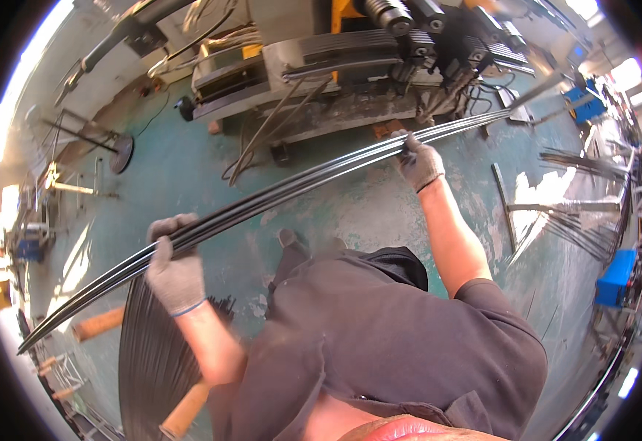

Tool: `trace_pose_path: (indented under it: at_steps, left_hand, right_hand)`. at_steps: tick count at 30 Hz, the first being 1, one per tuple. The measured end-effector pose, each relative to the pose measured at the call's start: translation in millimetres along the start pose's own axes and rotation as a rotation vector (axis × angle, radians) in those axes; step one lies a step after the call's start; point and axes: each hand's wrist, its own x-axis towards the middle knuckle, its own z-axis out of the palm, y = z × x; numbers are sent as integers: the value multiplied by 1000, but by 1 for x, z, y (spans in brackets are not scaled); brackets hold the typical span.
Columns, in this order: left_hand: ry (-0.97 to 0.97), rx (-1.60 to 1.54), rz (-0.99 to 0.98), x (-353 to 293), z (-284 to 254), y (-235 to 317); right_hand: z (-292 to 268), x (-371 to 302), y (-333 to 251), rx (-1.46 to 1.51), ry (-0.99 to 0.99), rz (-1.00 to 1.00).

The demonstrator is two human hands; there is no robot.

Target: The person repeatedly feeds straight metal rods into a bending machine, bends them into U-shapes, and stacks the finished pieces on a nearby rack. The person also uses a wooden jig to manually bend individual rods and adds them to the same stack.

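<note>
A bundle of long, thin dark metal rods [284, 189] stretches across in front of my body, tilted from the near left up to the far right. My left hand [176, 268], in a grey knit glove, is closed round the bundle left of the middle, thumb on the near side. Further along to the right, my gloved right hand [419, 163] grips the same rods. Both ends reach well past my hands. Whether the pieces are solid or hollow I cannot tell.
Beyond the rods stands a long machine [313, 110] with rollers. At the near left, a large pile of dark rods [148, 353] lies by orange-brown tubes [185, 411]. More rods rest on a rack [578, 206] at the right, near a blue box [616, 278]. A round-based stand [120, 154] is at the left.
</note>
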Motion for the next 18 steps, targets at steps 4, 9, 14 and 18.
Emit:
trace_pose_path:
  at_steps: [4,9,14,18]
  left_hand:
    - [-68,93,110,64,16,52]
    - [-118,182,127,130,27,25]
    - [-1,57,18,197,29,-25]
    - [-77,-102,-170,261,24,-71]
  right_hand:
    - [-6,46,-63,49,42,-278]
    - [-21,125,-110,340,-4,-404]
    - [16,163,-117,124,-2,-491]
    - [35,216,-144,-16,22,-694]
